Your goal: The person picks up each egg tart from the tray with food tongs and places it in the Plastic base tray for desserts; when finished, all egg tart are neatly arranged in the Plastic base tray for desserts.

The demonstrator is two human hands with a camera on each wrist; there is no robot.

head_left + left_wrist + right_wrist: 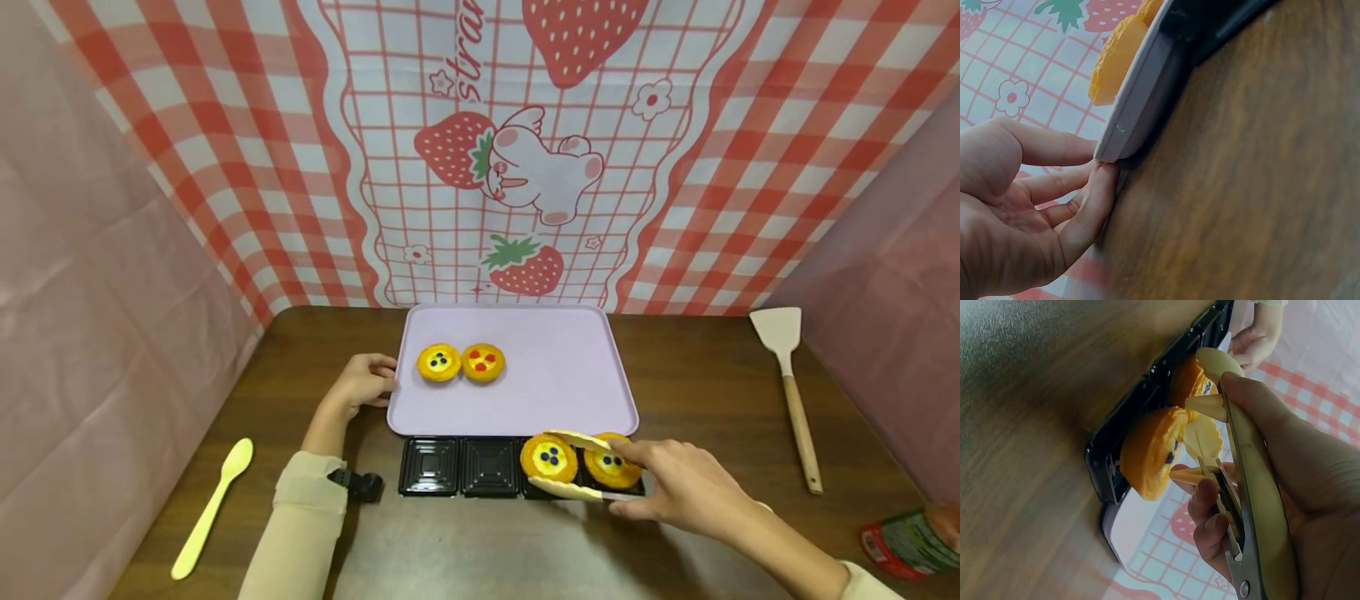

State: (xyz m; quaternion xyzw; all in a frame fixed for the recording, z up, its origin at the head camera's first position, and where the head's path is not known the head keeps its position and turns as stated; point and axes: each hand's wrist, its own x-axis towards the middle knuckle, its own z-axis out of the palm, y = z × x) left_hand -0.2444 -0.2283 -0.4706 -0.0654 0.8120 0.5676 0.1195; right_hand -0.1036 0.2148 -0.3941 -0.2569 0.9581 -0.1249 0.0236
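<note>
With fingertips and thumb, my left hand (363,382) pinches the left rim of a lilac tray (555,367). My right hand (682,487) grips pale yellow tongs (1263,506) with scalloped ends. Those ends stand on either side of a blueberry tart (550,458) in the third compartment of a black plastic container (430,467); whether they touch it is unclear. Another blueberry tart (613,467) fills the rightmost compartment, partly hidden by the tongs and fingers. On the tray's left part sit a blueberry tart (438,363) and a strawberry-topped tart (483,363), side by side.
A yellow spoon (213,508) lies at the left of the brown table (697,375). Toward the right are a spatula (787,392) with a wooden handle and a jar (911,540) with a green and red label. A checked strawberry cloth (675,208) hangs behind the tray.
</note>
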